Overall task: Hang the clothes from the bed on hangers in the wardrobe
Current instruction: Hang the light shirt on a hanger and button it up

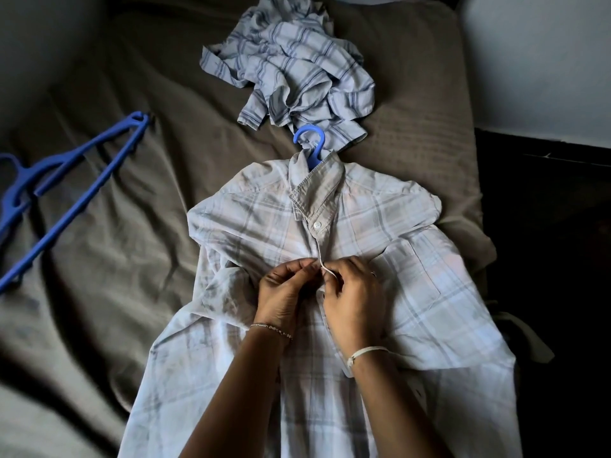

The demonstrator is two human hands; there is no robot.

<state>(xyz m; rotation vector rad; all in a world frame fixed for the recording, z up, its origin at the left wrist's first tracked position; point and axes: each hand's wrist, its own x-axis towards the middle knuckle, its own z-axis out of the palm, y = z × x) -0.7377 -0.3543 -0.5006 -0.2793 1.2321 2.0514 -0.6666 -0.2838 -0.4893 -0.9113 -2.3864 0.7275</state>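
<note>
Bed, brown sheet, carries a pale plaid shirt laid flat, front up. Beyond its collar: crumpled striped shirt. Left of it: blue hangers. At its placket, left hand and right hand each pinch a front edge. Blue hanger hook protrudes from its collar.
</note>
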